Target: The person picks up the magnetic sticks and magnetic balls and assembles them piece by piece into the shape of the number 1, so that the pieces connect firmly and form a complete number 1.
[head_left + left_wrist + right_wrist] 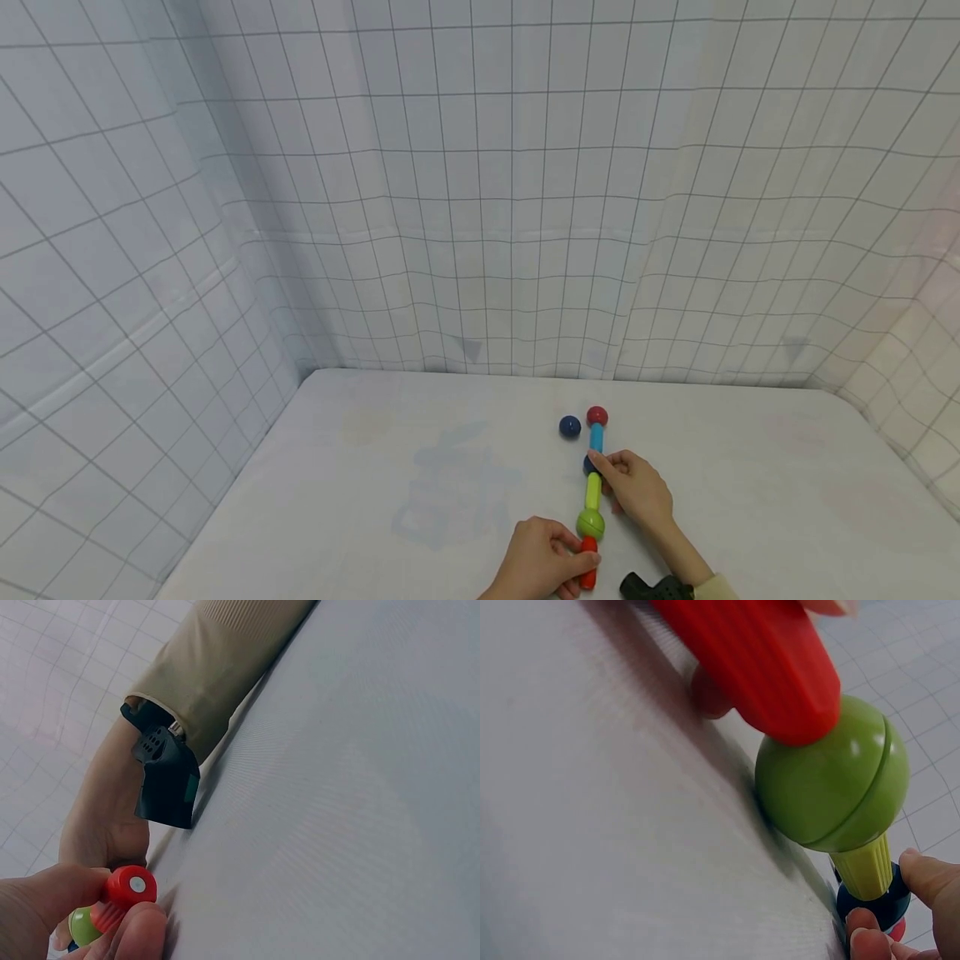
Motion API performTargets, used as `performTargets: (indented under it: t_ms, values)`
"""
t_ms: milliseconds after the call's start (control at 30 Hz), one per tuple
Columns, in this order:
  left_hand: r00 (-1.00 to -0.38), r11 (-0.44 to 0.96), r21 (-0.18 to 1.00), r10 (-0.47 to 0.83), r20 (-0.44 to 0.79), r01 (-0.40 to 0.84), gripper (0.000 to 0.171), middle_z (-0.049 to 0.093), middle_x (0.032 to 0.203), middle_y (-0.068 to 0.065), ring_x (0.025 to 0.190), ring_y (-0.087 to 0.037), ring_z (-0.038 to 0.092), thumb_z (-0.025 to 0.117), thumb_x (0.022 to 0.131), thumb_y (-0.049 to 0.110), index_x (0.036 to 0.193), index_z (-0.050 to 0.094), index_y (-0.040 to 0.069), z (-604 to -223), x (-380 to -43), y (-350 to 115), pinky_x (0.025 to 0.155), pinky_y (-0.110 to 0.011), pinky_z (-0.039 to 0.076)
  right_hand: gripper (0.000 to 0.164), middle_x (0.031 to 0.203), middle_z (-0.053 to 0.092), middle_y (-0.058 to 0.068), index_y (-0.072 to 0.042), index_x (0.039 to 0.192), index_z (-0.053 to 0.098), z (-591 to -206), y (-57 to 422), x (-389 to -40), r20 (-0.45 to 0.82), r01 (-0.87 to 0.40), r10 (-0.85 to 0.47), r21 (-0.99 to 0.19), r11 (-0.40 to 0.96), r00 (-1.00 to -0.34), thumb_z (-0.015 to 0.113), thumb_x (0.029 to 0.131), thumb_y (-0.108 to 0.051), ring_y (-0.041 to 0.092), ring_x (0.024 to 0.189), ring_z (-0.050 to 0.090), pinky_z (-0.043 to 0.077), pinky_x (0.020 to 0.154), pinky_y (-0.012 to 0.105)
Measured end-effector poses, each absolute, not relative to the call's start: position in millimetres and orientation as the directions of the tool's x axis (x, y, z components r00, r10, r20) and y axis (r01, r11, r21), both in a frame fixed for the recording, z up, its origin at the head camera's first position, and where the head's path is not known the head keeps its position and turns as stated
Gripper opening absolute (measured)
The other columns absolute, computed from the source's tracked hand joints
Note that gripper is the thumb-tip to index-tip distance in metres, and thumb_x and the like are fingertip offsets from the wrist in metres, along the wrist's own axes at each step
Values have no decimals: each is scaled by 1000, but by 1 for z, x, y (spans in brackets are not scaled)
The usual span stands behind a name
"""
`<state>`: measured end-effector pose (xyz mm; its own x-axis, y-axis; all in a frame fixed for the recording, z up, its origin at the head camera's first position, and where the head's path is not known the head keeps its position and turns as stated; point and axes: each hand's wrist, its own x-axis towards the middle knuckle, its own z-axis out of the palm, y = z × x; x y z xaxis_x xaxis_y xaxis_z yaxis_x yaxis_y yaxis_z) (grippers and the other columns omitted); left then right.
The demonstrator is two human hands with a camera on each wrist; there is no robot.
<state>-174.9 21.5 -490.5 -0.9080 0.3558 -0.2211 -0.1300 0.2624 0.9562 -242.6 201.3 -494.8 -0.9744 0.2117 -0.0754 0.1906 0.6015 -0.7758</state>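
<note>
A line of toy balls and rods lies on the white table, joined end to end. From the far end come a red ball point(597, 416), a light blue rod point(596, 437), a dark blue ball point(588, 464), a yellow-green rod point(593, 492), a green ball point(591, 524) and a red rod point(588, 580). My left hand point(534, 557) pinches the red rod between thumb and fingers; a pale disc shows in its end in the left wrist view. With thumb and fingertips, my right hand point(639, 490) holds the dark blue ball mid-line, partly covering it.
A loose dark blue ball point(570, 427) sits just left of the red ball. The white tabletop point(337, 500) reaches back to grid-patterned cloth walls point(487, 208). A black wrist device point(656, 587) is on the right forearm, below a beige sleeve point(217, 667).
</note>
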Motion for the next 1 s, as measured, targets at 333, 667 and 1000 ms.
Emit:
performTargets:
  t_ms: [333,667,1000]
  values:
    - [-911,272,956,357,-206,-110,19,60,52,0,45,-14,60,79,78,24,76,67,10,-490,-175,22,45,-24,47,67,62,57,-1,-1,101,62,-496,201,-243,-77,199,221,-770,606,-972,55,83,-66,15,42,50,31,46,29]
    - [-912,280,958,374,-165,-58,19,60,51,1,42,-12,57,80,77,26,75,68,11,-491,-177,20,43,-24,46,65,62,57,-2,-3,100,63,-495,200,-243,-74,197,224,-778,597,-972,56,83,-65,15,42,50,31,45,29]
    - [-917,356,934,371,-147,-6,28,57,47,3,38,-11,54,76,78,41,74,68,15,-490,-185,12,41,-25,43,68,62,57,-2,-3,100,63,-495,200,-244,-71,194,226,-785,589,-972,56,82,-68,15,42,50,33,46,29]
